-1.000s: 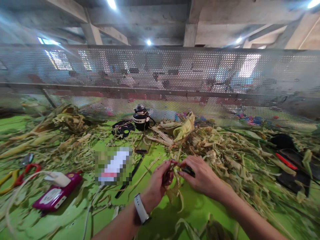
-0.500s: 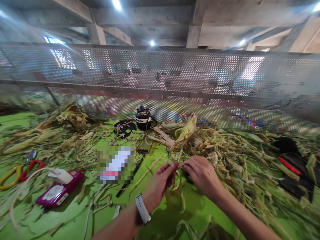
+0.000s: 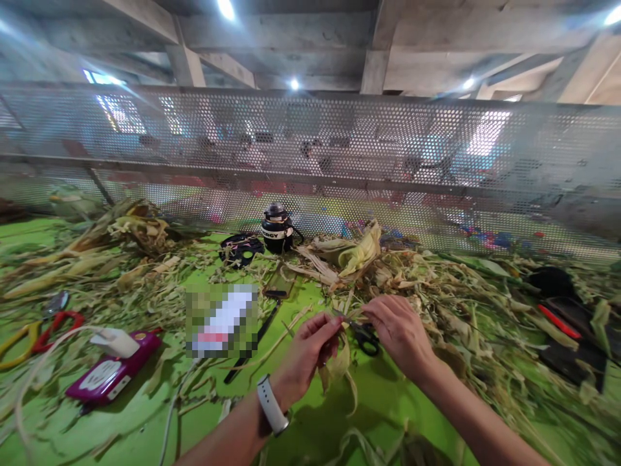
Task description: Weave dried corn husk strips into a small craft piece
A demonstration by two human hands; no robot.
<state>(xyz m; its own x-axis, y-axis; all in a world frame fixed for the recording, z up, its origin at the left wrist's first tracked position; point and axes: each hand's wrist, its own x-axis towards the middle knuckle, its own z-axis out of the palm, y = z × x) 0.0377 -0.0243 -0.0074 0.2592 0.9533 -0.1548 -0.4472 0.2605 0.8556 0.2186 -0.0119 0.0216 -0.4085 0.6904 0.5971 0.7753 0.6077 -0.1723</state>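
My left hand, with a white watch on its wrist, pinches a pale dried corn husk between thumb and fingertips. Its strips hang down below the fingers over the green table. A short distance to the right, my right hand is closed in a pinch with the palm down. Whatever its fingertips hold is too small to make out. Between the hands, black-handled scissors lie on the tabletop, partly behind the left fingertips.
Heaps of dry husk spread across the green table. On the left are a purple power strip with a white plug and red-and-yellow-handled scissors. A black jar stands before a perforated metal screen; people sit behind it.
My hands have drawn apart: the right fingertips moved right, away from the left ones. The black scissors between them show more fully now. The left hand still pinches the husk.
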